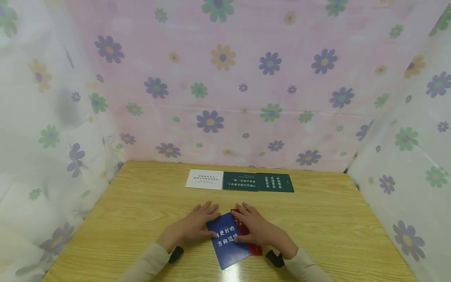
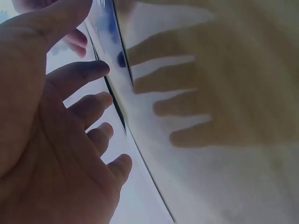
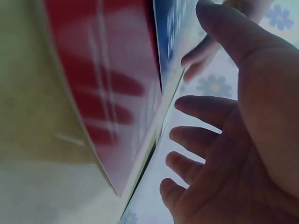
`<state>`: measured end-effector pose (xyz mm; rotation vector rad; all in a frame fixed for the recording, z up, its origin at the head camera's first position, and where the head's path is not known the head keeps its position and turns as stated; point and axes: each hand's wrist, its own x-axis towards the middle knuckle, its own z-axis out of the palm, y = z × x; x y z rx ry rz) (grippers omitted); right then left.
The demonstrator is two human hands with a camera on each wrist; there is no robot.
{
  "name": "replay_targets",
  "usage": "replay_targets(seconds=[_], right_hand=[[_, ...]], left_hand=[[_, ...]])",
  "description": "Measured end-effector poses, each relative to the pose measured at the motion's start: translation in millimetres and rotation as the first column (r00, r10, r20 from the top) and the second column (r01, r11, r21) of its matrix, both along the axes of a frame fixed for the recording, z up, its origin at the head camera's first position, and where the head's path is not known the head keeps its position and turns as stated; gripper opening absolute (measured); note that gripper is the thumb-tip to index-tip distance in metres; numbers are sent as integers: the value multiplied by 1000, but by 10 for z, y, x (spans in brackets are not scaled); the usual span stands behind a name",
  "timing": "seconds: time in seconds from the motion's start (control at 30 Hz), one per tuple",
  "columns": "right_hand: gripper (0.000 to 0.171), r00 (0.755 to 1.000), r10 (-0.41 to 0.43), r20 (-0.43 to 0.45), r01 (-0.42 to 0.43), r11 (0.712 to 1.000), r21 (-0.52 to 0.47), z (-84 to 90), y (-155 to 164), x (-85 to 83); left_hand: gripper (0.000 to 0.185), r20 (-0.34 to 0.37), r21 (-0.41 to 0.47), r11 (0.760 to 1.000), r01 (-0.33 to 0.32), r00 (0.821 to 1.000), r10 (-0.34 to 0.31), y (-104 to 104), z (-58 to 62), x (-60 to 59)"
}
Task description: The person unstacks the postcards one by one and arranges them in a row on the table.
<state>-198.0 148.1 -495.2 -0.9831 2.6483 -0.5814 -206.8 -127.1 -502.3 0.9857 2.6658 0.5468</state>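
A blue card (image 1: 230, 254) with white characters lies tilted on the table in the head view, overlapping a red card (image 1: 256, 250) to its right. At the blue card's left edge is my left hand (image 1: 195, 223), its thumb reaching over that edge and its fingers spread. My right hand (image 1: 260, 229) is above the red card, thumb over the blue one. In the right wrist view the fingers (image 3: 201, 140) are apart and slightly bent above the glossy red card (image 3: 103, 60). The left wrist view shows the left fingers (image 2: 88, 109) loosely spread, gripping nothing.
Toward the back of the wooden table (image 1: 141, 207) lie a white card (image 1: 204, 179), a green card (image 1: 240, 181) and another green card (image 1: 275, 182) in a row. A flower-patterned curtain (image 1: 246, 105) stands behind and at both sides. Black wrist devices (image 1: 176, 254) sit under both wrists.
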Motion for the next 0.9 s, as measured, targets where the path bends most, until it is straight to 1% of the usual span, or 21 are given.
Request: replay_targets(seconds=[0.13, 0.23, 0.3, 0.4, 0.53, 0.63, 0.8, 0.9], right_hand=[[84, 999, 13, 42, -15, 999, 48, -25, 43, 234], [81, 996, 10, 90, -16, 998, 63, -37, 70, 392], [79, 992, 6, 127, -15, 997, 72, -41, 84, 479], [77, 987, -6, 158, -8, 996, 87, -48, 107, 566], [78, 987, -46, 154, 32, 995, 90, -63, 150, 613], [79, 988, -69, 135, 58, 995, 87, -77, 186, 625], [81, 990, -104, 96, 94, 991, 99, -89, 222, 637], [82, 987, -134, 90, 124, 987, 107, -92, 228, 638]], left_hand=[[67, 13, -8, 1000, 4, 1000, -4, 29, -16, 99], [69, 18, -21, 1000, -1, 1000, 1, 30, -14, 155], [69, 13, -30, 1000, -1, 1000, 1, 25, -14, 184], [69, 10, -25, 1000, 0, 1000, 0, 14, -2, 220], [70, -5, -16, 1000, 1, 1000, -2, -1, 17, 275], [70, -20, -20, 1000, 2, 1000, -3, -7, 31, 328], [69, -18, -32, 999, -6, 1000, 6, -12, 29, 417], [69, -22, -41, 999, 2, 1000, -2, -8, 15, 469]])
